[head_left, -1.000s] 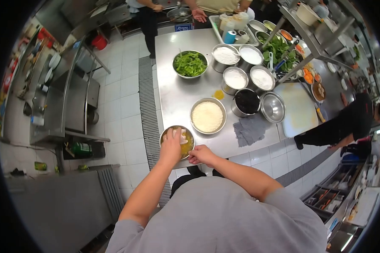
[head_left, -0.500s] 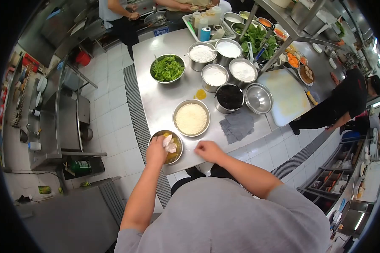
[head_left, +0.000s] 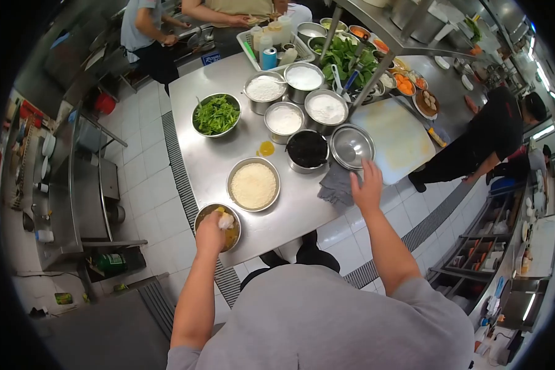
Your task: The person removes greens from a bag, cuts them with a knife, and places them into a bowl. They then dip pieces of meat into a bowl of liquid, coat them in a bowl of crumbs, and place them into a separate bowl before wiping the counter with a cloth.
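Left grip [head_left: 210, 233]: closed on pale piece [head_left: 227, 222], inside egg bowl [head_left: 239, 234] at desk [head_left: 283, 227] edge | Right grip [head_left: 367, 188]: open, fingers spread, by steel bowl [head_left: 352, 147] and grey cloth [head_left: 336, 185]; contact unclear | Crumb pan [head_left: 253, 184]: beside egg bowl

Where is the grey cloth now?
Right of centre in the head view, the grey cloth lies on the table, below the dark-filled pot, beside the right hand.

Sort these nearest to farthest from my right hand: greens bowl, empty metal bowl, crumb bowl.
1. Empty metal bowl, just beyond the right hand.
2. Crumb bowl, to the hand's left.
3. Greens bowl, farther left and beyond.
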`<state>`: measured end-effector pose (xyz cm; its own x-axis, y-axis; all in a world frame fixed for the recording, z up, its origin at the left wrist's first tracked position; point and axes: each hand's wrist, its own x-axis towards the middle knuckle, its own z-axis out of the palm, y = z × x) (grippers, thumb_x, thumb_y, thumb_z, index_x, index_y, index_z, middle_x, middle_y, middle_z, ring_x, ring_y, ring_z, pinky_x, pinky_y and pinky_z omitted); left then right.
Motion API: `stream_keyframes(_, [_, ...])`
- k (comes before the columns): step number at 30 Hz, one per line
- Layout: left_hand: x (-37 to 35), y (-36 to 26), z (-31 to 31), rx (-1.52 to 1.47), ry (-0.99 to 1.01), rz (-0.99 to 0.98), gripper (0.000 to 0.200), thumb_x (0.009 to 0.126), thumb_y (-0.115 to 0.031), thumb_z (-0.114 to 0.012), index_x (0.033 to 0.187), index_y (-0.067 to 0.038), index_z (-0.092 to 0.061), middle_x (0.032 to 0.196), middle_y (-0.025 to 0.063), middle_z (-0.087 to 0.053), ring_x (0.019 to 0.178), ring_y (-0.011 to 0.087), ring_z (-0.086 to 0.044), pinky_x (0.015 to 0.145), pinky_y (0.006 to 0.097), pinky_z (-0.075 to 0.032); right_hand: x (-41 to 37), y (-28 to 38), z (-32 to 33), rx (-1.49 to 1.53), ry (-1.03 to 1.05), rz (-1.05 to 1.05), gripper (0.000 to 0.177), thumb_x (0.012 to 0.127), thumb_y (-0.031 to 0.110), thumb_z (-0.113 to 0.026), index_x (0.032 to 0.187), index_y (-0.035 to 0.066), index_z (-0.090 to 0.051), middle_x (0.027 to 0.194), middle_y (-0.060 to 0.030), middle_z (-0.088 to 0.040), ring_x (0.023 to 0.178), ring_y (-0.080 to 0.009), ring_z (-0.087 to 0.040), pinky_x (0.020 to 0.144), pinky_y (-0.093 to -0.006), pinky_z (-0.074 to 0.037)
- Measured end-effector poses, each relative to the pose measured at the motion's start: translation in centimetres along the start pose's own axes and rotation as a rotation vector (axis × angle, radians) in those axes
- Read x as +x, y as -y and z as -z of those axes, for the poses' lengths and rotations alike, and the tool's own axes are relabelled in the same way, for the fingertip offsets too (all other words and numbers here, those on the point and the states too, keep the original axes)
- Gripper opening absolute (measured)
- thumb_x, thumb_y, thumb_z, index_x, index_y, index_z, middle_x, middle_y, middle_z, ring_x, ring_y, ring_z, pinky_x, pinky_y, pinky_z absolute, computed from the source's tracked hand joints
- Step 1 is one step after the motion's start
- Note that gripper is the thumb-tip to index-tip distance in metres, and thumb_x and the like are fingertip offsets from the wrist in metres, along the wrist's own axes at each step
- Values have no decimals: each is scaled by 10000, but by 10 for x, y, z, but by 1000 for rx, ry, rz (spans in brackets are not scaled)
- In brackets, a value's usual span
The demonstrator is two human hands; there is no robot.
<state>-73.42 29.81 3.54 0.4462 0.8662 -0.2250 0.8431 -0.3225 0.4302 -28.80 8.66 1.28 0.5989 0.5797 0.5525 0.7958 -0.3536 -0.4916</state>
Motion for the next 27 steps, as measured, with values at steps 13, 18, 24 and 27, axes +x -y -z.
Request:
stream_keyframes(13, [9, -18, 11, 125, 199, 192, 487, 800, -84, -825, 1268, -38, -696, 1325, 252, -695, 1200, 424, -678, 994, 519, -563, 62, -19, -5, -194, 582, -10, 251, 998, 205, -709, 1230, 135, -776, 1089, -89, -780, 1179, -305, -689, 1249, -692, -273])
stream_keyframes(18, [-1, -20, 16, 36, 34, 118, 547, 791, -135, -832, 1311, -42, -689, 1303, 231, -716, 1183, 418, -691, 1018, 490, -569, 59, -30, -13, -180, 638, 110, 290, 992, 172, -705, 1269, 105, -752, 1104, -111, -768, 1165, -323, -685, 1247, -661, -300])
stream_keyframes(24, [-11, 3, -25, 125, -199, -82, 611, 802, -129, -825, 1381, -41, -649, 1322, 249, -698, 1216, 431, -671, 1058, 496, -559, 77, -28, -19, -106, 238, 155, 253, 1003, 92, -669, 1241, 33, -735, 1072, -168, -740, 1117, -383, -659, 1153, -494, -441])
stream_keyframes(27, [-2, 2, -24, 106, -119, 100, 604, 798, -111, -817, 1373, -43, -646, 1316, 243, -699, 1224, 430, -669, 1058, 492, -560, 84, -22, -18, 176, 36, -48, 238, 1001, 43, -665, 1226, 4, -731, 1042, -167, -742, 1024, -335, -691, 996, -416, -524])
